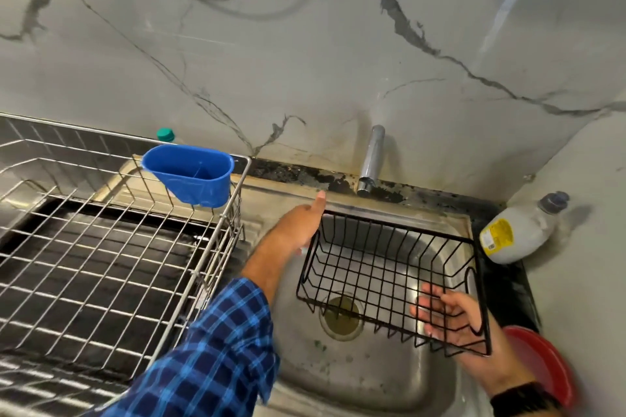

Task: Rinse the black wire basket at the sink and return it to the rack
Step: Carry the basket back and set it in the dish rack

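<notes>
The black wire basket hangs tilted over the steel sink, just below the chrome tap. My left hand grips the basket's far left corner, thumb pointing up toward the wall. My right hand holds the near right corner, with spread fingers under the mesh and the thumb hooked on the rim. No water is visibly running. The silver wire rack stands to the left of the sink.
A blue plastic cup hangs on the rack's far right corner, with a green-capped bottle behind it. A white bottle lies on the right counter and a red bowl sits near my right wrist. The drain lies below the basket.
</notes>
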The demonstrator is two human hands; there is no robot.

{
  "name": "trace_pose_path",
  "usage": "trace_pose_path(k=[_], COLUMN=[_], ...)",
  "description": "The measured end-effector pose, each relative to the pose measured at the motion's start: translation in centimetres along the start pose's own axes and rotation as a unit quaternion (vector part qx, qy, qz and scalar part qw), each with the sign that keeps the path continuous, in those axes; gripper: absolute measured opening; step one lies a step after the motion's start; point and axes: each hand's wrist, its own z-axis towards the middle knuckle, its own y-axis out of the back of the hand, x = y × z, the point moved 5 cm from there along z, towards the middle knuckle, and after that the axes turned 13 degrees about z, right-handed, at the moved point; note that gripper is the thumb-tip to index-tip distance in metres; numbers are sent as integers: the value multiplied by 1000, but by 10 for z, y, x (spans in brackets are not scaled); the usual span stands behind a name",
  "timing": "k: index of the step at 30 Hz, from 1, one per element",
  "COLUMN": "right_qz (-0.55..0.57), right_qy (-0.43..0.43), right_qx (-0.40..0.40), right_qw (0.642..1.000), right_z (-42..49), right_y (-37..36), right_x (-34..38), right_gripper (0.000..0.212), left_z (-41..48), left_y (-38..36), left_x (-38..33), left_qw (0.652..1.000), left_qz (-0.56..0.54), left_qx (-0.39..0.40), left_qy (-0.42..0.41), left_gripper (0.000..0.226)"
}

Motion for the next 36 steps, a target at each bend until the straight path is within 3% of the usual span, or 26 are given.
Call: trace_pose_path(k=[2,5,8,12,16,19,21,23,27,31,34,36], right_qz=[-4,-4,-13,9,28,-2,-19,-32,-24,-4,-23,-40], right_qy=[15,18,30,33,76,106,126,144,149,179,174,156], right_qx=[11,4,16,35,35,43,51,50,70,96,102,103], right_qw=[1000,1000,999,999,996,993,991,988,986,979,979,981], right_z=[-7,-15,-31,-54,-78,-90,-104,-118,-152,-194,-216,-219], right_y=[-5,-11,-22,-36,-41,-48,-56,-62,-80,-102,-132,-149], right_x=[2,7,21,38,46,43,40,41,38,27,14,8], right_gripper=[34,36,42,65,63,76,57,37,40,28,46,40], left_z=[-17,-48,-69,-91,-113,-131,-144,-157,-186,-222,-237,-247], left_y=[-8,-17,-25,-22,-13,-3,7,15,28,60,87,106], left_x=[15,28,31,35,34,28,25,23,23,33,52,63], left_qw=[993,958,936,921,923,932,935,943,950,944,949,948], left_qz=[-117,-276,-343,-382,-375,-350,-337,-314,-286,-302,-301,-308], left_qx=[35,72,73,57,41,35,34,30,46,61,35,11], left_qy=[-4,-14,-30,-54,-75,-92,-102,-107,-113,-114,-86,-83], left_gripper=[84,51,44,39,39,21,22,41,90,67,74,56])
